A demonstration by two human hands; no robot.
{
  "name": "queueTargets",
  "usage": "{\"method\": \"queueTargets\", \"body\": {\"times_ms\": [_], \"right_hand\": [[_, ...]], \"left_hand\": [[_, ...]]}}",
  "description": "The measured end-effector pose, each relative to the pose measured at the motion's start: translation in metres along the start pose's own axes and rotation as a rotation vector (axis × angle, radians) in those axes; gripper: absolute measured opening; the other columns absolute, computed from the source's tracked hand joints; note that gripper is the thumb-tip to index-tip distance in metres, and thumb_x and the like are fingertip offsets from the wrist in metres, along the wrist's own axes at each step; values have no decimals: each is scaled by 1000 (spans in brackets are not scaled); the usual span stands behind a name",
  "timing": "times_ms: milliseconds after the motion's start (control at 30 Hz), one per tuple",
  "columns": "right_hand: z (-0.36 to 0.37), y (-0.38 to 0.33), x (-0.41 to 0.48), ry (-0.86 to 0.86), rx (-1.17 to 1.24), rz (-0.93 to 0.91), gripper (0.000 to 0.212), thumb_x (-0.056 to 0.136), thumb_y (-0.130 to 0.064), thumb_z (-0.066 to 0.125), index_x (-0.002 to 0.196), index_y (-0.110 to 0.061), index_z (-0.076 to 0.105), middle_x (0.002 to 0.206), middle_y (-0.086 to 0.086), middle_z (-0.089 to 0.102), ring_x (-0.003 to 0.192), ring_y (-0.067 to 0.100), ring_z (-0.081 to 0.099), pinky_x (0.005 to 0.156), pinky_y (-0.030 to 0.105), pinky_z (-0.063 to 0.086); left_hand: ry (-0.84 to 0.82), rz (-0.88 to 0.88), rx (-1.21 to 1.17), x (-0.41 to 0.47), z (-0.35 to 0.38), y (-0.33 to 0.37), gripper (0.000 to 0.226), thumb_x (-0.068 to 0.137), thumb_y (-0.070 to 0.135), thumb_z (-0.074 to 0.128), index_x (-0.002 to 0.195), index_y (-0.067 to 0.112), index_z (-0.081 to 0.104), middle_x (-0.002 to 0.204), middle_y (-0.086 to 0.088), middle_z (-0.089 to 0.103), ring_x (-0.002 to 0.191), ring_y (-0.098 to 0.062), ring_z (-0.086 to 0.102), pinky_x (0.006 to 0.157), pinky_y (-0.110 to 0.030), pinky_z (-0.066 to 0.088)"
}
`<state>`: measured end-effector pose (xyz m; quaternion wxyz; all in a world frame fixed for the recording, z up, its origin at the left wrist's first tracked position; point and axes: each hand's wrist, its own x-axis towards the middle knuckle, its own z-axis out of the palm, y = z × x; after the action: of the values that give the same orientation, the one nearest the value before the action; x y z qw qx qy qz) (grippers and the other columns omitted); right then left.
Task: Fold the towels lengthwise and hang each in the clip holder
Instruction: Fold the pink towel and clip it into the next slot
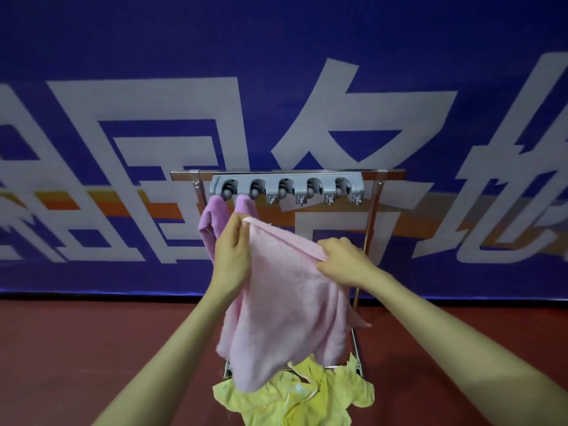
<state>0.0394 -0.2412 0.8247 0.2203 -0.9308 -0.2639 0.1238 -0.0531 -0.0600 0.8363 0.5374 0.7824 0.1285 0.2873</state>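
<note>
pink towel [285, 302] pinched along its top edge by left hand [232, 256] and right hand [344, 262], length hanging downward

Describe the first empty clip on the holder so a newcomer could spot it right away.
Find the grey clip holder on the metal rack before the blue banner. Purple towels hang from its two leftmost clips. The first empty clip is third from left, above the light pink towel.

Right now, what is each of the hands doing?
Left hand: closed on the upper edge of the pink towel.
Right hand: closed on the same towel's edge.
</note>
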Motion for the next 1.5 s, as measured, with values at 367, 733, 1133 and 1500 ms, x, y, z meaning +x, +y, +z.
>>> {"method": "queueTargets", "body": {"times_ms": [367, 733, 1133, 1500], "right_hand": [[28, 71, 16, 224, -81, 336, 19, 79, 8, 43, 78, -9, 52, 86, 12, 52, 76, 36, 57, 54, 33, 38], [0, 53, 50, 418, 552, 334, 24, 82, 10, 46, 81, -4, 66, 78, 10, 64, 73, 21, 57, 50, 20, 45], [7, -30, 67, 149, 504, 32, 27, 82, -17, 49, 75, 8, 54, 67, 7, 47, 66, 16, 41, 61, 30, 29], [-1, -33, 53, 71, 645, 118, 32, 72, -4, 55, 48, -19, 40, 49, -2, 35, 52, 14, 34, 52, 29, 29]], "left_hand": [[251, -45, -18, 52, -65, -42, 21, 102, 17, 31, 95, 11, 50, 81, 8, 53, 71, 1, 48, 65, -15, 39], [61, -143, 241, 76, -73, -100, 31, 99, 20, 37, 71, 6, 36, 66, -10, 44, 62, -21, 35, 55, -35, 28], [-547, -91, 96, 58, -19, -89, 38, 84, 24, 70, 117, 16, 54, 116, 4, 57, 107, -8, 56, 90, -17, 44], [-727, -95, -95, 26, 29, -54, 38, 80, 39, 68, 98, 5, 63, 94, -7, 70, 92, -18, 67, 96, -47, 50]]}}
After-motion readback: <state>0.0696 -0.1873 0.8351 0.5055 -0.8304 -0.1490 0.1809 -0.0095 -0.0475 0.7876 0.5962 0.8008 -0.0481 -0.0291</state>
